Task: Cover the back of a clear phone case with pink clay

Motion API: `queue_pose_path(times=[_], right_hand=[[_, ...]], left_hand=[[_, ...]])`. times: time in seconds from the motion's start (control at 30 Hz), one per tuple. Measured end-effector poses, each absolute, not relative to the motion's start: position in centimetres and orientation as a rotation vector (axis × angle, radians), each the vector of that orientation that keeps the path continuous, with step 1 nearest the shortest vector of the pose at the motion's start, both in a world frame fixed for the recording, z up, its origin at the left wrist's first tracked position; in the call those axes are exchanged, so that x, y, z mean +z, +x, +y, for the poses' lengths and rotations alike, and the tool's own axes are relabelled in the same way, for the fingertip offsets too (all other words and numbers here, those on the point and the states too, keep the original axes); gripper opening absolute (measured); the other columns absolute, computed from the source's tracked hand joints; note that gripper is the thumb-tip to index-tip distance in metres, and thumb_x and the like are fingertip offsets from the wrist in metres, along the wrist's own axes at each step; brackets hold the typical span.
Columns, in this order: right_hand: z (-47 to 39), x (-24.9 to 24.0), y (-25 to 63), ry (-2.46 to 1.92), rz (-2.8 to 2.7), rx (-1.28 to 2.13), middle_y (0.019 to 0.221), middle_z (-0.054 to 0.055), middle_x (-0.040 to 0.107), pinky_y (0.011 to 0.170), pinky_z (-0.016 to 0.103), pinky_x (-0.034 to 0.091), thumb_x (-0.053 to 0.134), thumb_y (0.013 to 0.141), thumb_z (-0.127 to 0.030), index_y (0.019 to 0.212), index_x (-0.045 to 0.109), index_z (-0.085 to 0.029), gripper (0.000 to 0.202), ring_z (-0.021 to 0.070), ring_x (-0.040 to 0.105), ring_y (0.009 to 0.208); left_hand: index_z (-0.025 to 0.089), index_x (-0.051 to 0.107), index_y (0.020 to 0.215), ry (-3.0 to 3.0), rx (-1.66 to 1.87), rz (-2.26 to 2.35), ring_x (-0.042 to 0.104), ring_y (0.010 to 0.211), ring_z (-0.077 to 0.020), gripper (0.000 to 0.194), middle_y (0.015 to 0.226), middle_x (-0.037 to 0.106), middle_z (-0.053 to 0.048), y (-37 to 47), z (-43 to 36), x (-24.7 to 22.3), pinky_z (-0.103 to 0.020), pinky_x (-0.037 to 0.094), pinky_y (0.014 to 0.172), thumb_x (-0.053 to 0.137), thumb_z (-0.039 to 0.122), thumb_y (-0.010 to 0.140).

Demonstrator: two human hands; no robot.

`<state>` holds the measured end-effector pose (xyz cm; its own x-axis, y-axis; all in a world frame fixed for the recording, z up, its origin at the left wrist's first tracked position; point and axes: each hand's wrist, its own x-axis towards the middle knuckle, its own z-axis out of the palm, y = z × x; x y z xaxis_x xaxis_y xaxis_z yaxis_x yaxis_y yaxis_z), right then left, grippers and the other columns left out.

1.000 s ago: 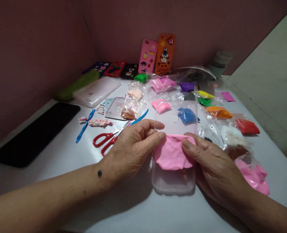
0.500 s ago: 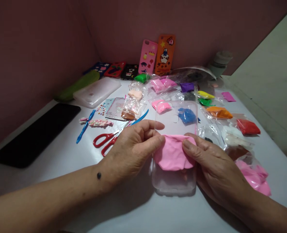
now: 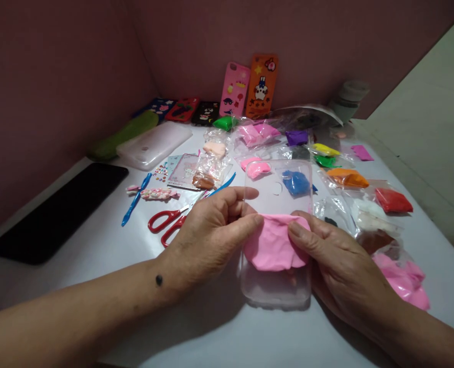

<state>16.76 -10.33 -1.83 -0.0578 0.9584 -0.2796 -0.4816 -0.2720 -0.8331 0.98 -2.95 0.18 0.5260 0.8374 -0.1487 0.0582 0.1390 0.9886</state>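
A clear phone case (image 3: 275,291) is held up over the table between my two hands. A flattened sheet of pink clay (image 3: 276,248) covers its middle, with a wrinkled surface and an uneven lower edge. My left hand (image 3: 221,225) is closed at the case's left edge, its thumb pressing the clay's upper left corner. On the other side my right hand (image 3: 332,250) grips the case's right edge, thumb on the clay's upper right part and fingers hidden behind. Through the case's bare upper part shows a packet of blue clay (image 3: 296,183).
Red-handled scissors (image 3: 165,222), a blue modelling tool (image 3: 136,200) and a black phone (image 3: 58,212) lie to the left. Several clay packets, such as red clay (image 3: 393,201), line the right. Decorated cases, including an orange case (image 3: 261,87), lean against the back wall.
Very little differs. Both hands keep the same grip on the case and clay, and the left hand's curled fingers shift slightly.
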Motion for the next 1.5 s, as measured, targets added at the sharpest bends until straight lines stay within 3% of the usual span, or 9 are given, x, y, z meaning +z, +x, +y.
queue_pose_path(times=[0.33, 0.57, 1.03, 1.23, 1.5], right_hand=[[-10.49, -1.66, 16.74, -1.002, -0.603, 1.595, 0.066, -0.002, 0.049, 0.051, 0.021, 0.037, 0.062, 0.088, -0.032, 0.07, 0.052, -0.019, 0.025, 0.0094, 0.041, 0.056], [-10.41, -1.74, 16.62, -0.988, -0.615, 1.587, 0.066, -0.002, 0.05, 0.052, 0.021, 0.037, 0.062, 0.088, -0.031, 0.07, 0.051, -0.019, 0.025, 0.0092, 0.042, 0.056], [-10.44, -1.97, 16.79, -0.986, -0.634, 1.597, 0.065, -0.002, 0.049, 0.05, 0.02, 0.037, 0.062, 0.089, -0.031, 0.07, 0.052, -0.019, 0.024, 0.0092, 0.041, 0.055], [-10.41, -1.86, 16.79, -0.96, -0.598, 1.597, 0.067, -0.002, 0.049, 0.053, 0.019, 0.038, 0.062, 0.089, -0.029, 0.07, 0.053, -0.019, 0.024, 0.0086, 0.043, 0.058], [-10.18, -1.6, 16.59, -0.963, -0.589, 1.616, 0.074, 0.0, 0.057, 0.058, 0.022, 0.043, 0.062, 0.089, -0.031, 0.076, 0.059, -0.02, 0.017, 0.0105, 0.051, 0.062]], left_hand=[[0.018, 0.06, 0.112, 1.37, 0.64, 0.943, 0.05, 0.063, -0.0093, 0.03, 0.066, 0.054, 0.005, 0.41, -2.59, 1.04, -0.022, 0.037, 0.058, 0.059, 0.032, 0.086], [0.015, 0.057, 0.109, 1.246, 0.687, 0.84, 0.051, 0.06, -0.0068, 0.033, 0.064, 0.054, 0.008, 0.58, -2.53, 0.66, -0.019, 0.037, 0.056, 0.066, 0.014, 0.077], [0.016, 0.058, 0.106, 1.286, 0.756, 0.848, 0.043, 0.057, -0.0055, 0.022, 0.061, 0.048, 0.008, 0.75, -2.64, 0.26, -0.018, 0.036, 0.056, 0.06, 0.02, 0.084], [0.016, 0.058, 0.111, 1.342, 0.695, 0.893, 0.052, 0.064, -0.0074, 0.024, 0.067, 0.057, 0.005, 0.5, -2.48, 0.74, -0.02, 0.041, 0.063, 0.054, 0.026, 0.088], [0.014, 0.053, 0.112, 1.252, 0.663, 0.792, 0.051, 0.062, -0.0053, 0.037, 0.069, 0.054, 0.007, 0.57, -2.45, 0.75, -0.016, 0.041, 0.058, 0.062, 0.01, 0.077]])
